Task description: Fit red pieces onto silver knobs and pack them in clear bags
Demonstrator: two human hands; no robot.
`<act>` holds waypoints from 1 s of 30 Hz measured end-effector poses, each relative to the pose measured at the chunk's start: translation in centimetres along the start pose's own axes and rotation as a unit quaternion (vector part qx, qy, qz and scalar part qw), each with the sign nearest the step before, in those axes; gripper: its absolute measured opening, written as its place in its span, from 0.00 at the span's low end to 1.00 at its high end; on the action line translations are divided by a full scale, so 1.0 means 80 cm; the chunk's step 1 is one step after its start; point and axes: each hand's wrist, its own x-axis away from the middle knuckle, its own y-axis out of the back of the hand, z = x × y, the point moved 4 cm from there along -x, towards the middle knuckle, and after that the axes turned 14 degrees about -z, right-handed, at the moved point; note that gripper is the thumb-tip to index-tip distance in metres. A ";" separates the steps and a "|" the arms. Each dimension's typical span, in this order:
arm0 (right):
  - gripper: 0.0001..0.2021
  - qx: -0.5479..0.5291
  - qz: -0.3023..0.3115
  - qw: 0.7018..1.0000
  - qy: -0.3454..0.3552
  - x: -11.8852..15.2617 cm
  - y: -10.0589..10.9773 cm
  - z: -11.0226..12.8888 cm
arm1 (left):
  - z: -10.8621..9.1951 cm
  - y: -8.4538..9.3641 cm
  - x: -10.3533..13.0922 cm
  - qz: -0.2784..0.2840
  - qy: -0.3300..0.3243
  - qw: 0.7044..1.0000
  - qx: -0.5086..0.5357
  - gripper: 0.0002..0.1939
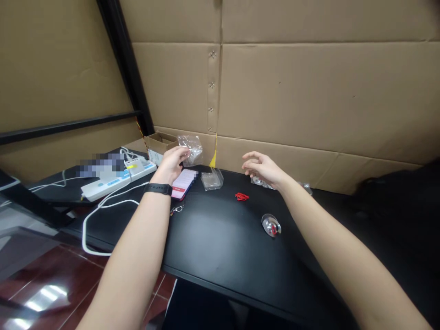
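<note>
My left hand, with a black band on the wrist, hovers over the back left of the table. Its fingers are loosely bent and apart, overlapping a crumpled clear plastic bag; whether they touch it I cannot tell. Below that hand lies a phone with a lit screen. My right hand is raised at the back right, fingers spread and curved, holding nothing. Clear packaging with a shiny piece shows beneath it. A red cord bundle and a shiny metal dish with a red bit lie nearer.
Another clear bag lies on the black table. At left are a white power strip, a looping white cable, an open cardboard box and a small key clip. A cardboard wall rises behind.
</note>
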 end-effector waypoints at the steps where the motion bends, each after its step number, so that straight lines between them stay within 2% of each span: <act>1: 0.17 0.002 0.001 1.000 0.000 0.000 0.001 -0.002 | -0.001 0.006 0.005 0.008 0.023 1.000 -0.020 0.14; 3: 0.17 0.007 0.001 1.000 -0.002 -0.001 0.002 -0.004 | 0.000 0.020 0.020 0.030 0.062 0.996 -0.053 0.14; 7: 0.17 0.013 0.015 1.000 -0.004 -0.002 0.000 -0.003 | 0.009 0.042 0.049 0.059 0.080 0.992 -0.083 0.16; 12: 0.16 0.011 0.022 1.000 0.002 -0.002 -0.008 -0.001 | 0.011 0.050 0.061 0.049 0.091 0.992 -0.073 0.16; 17: 0.16 0.031 0.041 0.999 0.013 -0.001 -0.014 -0.003 | -0.005 0.040 0.060 0.031 0.005 0.999 0.008 0.14; 19: 0.15 0.051 0.046 0.997 0.018 -0.001 -0.019 -0.004 | -0.007 0.035 0.061 0.025 -0.043 0.999 0.001 0.14; 21: 0.16 0.089 0.029 0.995 0.033 -0.003 -0.026 -0.008 | -0.005 0.030 0.064 0.011 -0.109 0.992 -0.056 0.13; 23: 0.21 0.151 -0.013 0.986 0.066 -0.006 -0.038 -0.013 | -0.003 0.025 0.070 -0.016 -0.195 0.965 -0.174 0.10; 26: 0.35 0.246 -0.050 0.960 0.128 -0.007 -0.067 -0.024 | 0.006 0.015 0.083 -0.047 -0.297 0.884 -0.359 0.05; 28: 0.43 0.284 -0.039 0.945 0.157 -0.008 -0.090 -0.032 | 0.014 0.005 0.092 -0.031 -0.333 0.848 -0.411 0.04; 30: 0.44 0.318 -0.030 0.933 0.167 -0.012 -0.109 -0.040 | 0.023 -0.008 0.100 0.002 -0.361 0.833 -0.420 0.06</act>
